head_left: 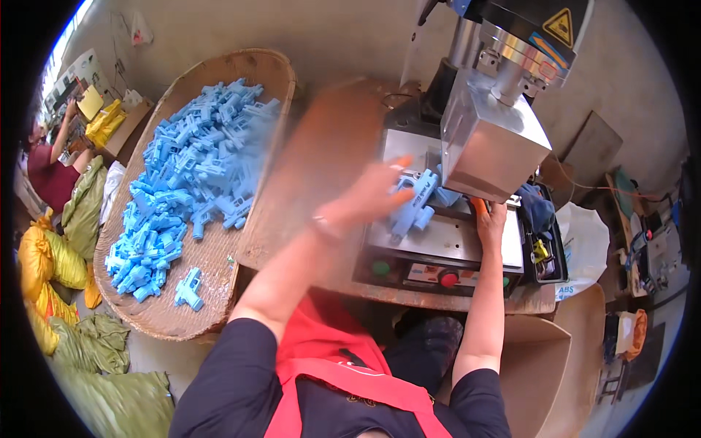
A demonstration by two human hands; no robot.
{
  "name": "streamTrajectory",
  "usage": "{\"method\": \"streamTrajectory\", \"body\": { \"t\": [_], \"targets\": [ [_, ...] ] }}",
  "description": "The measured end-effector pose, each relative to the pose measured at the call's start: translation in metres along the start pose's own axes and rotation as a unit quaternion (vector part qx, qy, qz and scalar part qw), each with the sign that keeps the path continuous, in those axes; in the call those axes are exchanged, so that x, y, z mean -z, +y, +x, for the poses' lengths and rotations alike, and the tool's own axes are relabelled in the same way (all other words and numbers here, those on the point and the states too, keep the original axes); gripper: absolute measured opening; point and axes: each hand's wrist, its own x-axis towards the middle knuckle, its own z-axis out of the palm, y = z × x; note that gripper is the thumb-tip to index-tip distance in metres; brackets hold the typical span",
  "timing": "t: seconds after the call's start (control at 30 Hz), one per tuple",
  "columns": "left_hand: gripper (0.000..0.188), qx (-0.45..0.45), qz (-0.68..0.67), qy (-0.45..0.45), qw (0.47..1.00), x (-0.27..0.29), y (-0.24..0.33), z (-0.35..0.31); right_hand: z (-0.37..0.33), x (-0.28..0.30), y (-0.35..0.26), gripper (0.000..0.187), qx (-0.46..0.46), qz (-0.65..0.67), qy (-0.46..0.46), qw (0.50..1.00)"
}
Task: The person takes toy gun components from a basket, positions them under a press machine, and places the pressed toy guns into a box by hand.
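My left hand (369,191), blurred by motion, is over the machine's plate with orange covers on its fingertips. Thumb and finger close on a light blue toy gun (414,207), which hangs tilted over the plate. Behind it, another light blue piece (446,196) shows partly at the fixture under the press head (491,139). My right hand (491,217) is at the right side of the metal plate (453,239), just below the press head; an orange cover shows on one finger. The press head hides most of its fingers, so their grip cannot be made out.
A long woven basket (157,321) at left holds a heap of light blue toy guns (204,146). Red and green buttons sit on the machine's front (416,271). A black tray (548,270) stands at right, and a cardboard box (537,358) below. Another person (55,168) sits far left.
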Motion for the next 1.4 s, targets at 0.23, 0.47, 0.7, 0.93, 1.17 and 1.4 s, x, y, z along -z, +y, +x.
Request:
{"method": "streamTrajectory", "body": {
  "t": [0.23, 0.47, 0.7, 0.93, 1.17, 1.4],
  "targets": [
    [0.06, 0.075, 0.027, -0.082, 0.993, 0.012, 0.005, -0.063, -0.017, 0.06, -0.048, 0.024, -0.013, -0.15, 0.179, 0.972],
    [0.04, -0.03, 0.135, 0.199, 0.97, -0.052, 0.046, -0.018, -0.135, 0.194, -0.161, 0.034, -0.031, -0.276, 0.264, 0.923],
    [0.016, 0.022, 0.174, 0.142, 0.974, -0.124, 0.026, 0.056, -0.175, 0.158, -0.064, 0.037, -0.225, -0.045, 0.099, 0.968],
    [0.076, -0.026, 0.163, -0.12, 0.979, -0.04, 0.027, -0.05, -0.17, 0.133, 0.044, 0.068, -0.313, 0.047, 0.008, 0.948],
    [0.061, -0.081, 0.029, -0.03, 0.996, -0.016, -0.008, -0.116, -0.17, 0.159, 0.107, 0.073, -0.319, -0.103, -0.036, 0.942],
    [0.027, 0.388, 0.175, 0.131, 0.895, 0.132, -0.212, -0.245, -0.154, 0.133, 0.023, 0.068, -0.413, 0.082, 0.065, 0.905]
  ]
}}
